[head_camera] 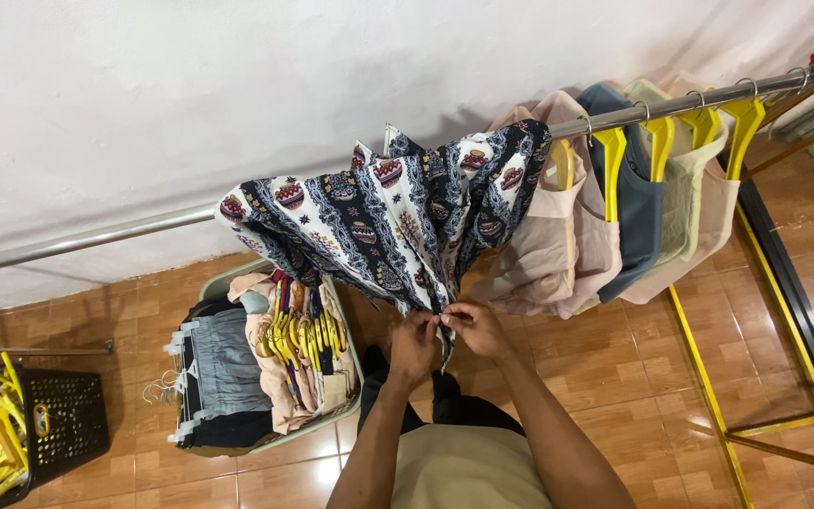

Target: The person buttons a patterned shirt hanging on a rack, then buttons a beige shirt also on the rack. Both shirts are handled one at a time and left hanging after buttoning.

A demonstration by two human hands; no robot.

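Observation:
A black-and-white patterned garment (388, 217) hangs on the metal clothes rail (96, 238), spread wide. Both hands meet at its lower front edge. My left hand (414, 345) pinches the fabric from the left, and my right hand (475, 327) pinches it from the right, fingertips almost touching. To the right on the rail hang several plain garments, beige (558, 254), blue-grey (635, 221) and pale green (685, 203), on yellow hangers (611, 160).
A pale tub (221, 276) on the tiled floor holds folded clothes (223, 372) and a bundle of yellow hangers (299, 330). A black basket (68, 419) with more yellow hangers stands at the lower left. The rack's yellow frame (704, 386) runs along the floor at right. A white wall lies behind.

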